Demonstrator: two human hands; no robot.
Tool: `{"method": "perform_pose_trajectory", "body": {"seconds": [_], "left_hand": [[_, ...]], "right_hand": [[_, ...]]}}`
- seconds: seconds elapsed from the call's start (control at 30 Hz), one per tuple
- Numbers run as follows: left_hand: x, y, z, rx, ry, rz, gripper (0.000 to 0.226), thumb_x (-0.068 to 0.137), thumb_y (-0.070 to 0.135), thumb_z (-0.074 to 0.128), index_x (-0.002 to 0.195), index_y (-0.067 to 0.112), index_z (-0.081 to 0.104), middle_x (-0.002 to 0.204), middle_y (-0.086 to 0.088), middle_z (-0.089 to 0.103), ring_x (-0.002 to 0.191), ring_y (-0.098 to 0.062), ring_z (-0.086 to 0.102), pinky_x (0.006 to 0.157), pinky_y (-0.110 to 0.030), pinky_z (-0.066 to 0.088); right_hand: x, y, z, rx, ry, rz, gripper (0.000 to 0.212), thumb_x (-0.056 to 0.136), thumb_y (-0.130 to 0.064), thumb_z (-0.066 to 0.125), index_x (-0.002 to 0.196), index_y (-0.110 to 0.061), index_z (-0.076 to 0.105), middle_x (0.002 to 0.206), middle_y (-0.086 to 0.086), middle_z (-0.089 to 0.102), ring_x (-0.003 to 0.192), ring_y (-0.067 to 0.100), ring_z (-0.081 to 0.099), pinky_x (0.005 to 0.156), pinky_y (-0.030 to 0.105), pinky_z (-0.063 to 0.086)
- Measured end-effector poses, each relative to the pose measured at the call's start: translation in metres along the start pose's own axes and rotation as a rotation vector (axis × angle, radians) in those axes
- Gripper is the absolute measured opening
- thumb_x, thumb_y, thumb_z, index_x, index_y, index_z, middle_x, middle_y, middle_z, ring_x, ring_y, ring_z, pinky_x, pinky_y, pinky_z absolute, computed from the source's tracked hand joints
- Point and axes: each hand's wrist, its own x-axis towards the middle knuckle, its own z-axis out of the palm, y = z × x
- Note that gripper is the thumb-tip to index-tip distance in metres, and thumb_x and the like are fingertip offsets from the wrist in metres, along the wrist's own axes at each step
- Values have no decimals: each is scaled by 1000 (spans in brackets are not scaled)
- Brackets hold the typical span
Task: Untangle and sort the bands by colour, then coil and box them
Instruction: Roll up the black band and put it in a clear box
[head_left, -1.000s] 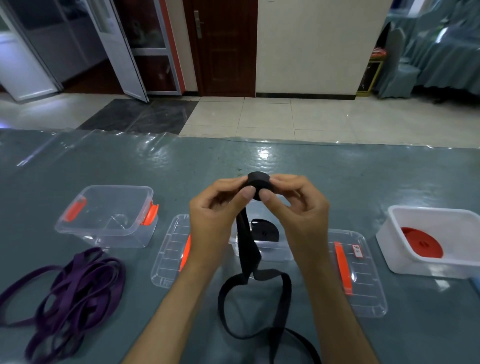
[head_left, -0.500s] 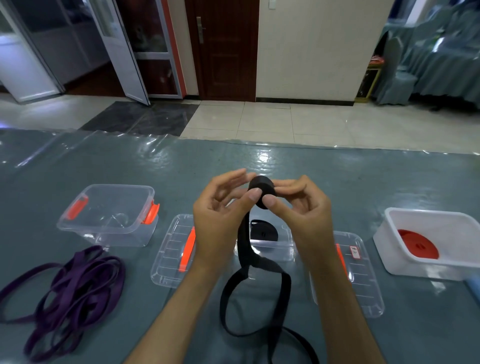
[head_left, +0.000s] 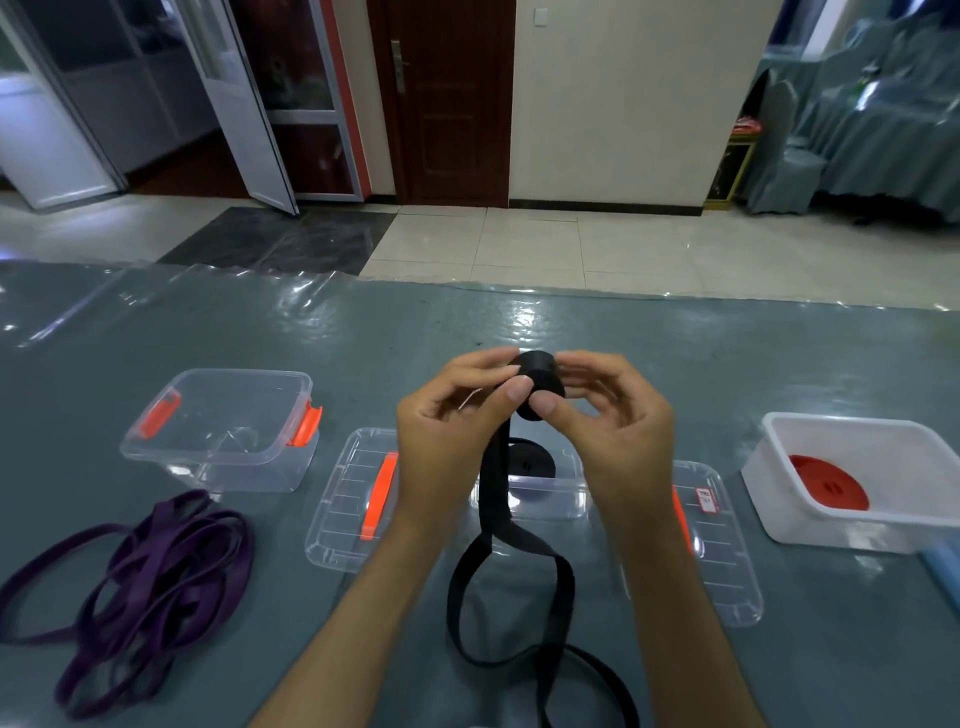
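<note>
A black band is partly rolled into a small coil held above the table. My left hand pinches its left side with thumb and fingers. My right hand pinches the right side. The loose black tail hangs down and loops on the table toward the near edge. Behind my hands a clear box holds another black coil. A tangled heap of purple bands lies at the near left. A red coil sits in a white tub at the right.
An empty clear box with orange clips stands at the left. Two clear lids with orange strips lie flat, one left of my hands and one right. The grey table has a glossy plastic cover. A blue object shows at the right edge.
Both hands have kept turning the black coil and their fingers have shifted round it. The tail loop on the table has been drawn up a little.
</note>
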Motion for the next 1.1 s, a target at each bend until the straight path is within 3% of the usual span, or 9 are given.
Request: {"method": "perform_pose_trajectory", "body": {"seconds": [0.1,0.17,0.27,0.43,0.53,0.67,0.83,1.0,1.1], "left_hand": [[-6,-3,0,11,-49,-16,18,85,14,82,102,21,84,115,-4,79,111,-19,75,93,-24,57],[-7,-3,-6,93,-88,43,17,90,10,80,105,18,83,115,-2,78,112,-19,74,94,-25,57],[-7,-3,-9,192,-100,99,21,89,10,76,110,11,79,118,-7,76,116,-25,72,95,-29,58],[-17,-4,-3,124,-61,16,21,88,15,83,109,12,79,112,-10,78,106,-22,75,88,-24,58],[-18,-3,-1,137,-99,7,24,91,14,78,115,14,78,114,-9,78,108,-25,75,92,-27,57],[-21,0,2,169,-64,26,24,85,6,84,107,14,79,110,-6,80,107,-24,76,92,-27,58],[-31,-1,11,126,-64,22,20,91,14,79,111,12,79,122,-4,75,117,-23,71,97,-25,56],[-23,2,5,92,-87,16,14,86,15,82,100,15,82,116,-8,78,113,-27,74,95,-31,58],[-27,0,8,35,-26,1,14,83,15,84,97,16,83,114,-9,78,110,-26,75,91,-27,59]], "right_hand": [[-2,0,-3,65,-10,-66,30,82,2,84,101,-19,75,103,0,76,103,19,74,86,25,61],[-2,-1,-12,76,-106,7,24,83,4,83,97,-9,69,112,8,76,112,26,74,90,29,61],[-4,-7,-22,10,-118,115,24,80,-5,86,95,-5,68,108,13,78,106,29,77,84,30,63],[-16,-8,-16,-45,-53,16,38,89,-7,80,124,-20,73,116,4,77,110,26,75,90,28,61],[-23,-4,-15,16,-22,57,29,90,-10,79,117,-18,76,118,12,75,114,31,73,96,38,60],[-24,-11,-22,53,-45,188,25,82,-5,85,101,-11,69,110,18,74,108,30,76,84,29,62],[-21,-17,-18,16,14,27,30,84,-6,84,111,-17,78,108,8,77,106,29,75,87,30,62],[-23,-14,-23,70,-52,117,23,82,-8,86,97,-8,68,109,15,77,108,31,76,86,32,62],[-19,-18,-26,35,-27,79,24,80,-10,87,99,-11,73,102,14,77,100,29,77,81,29,63]]}}
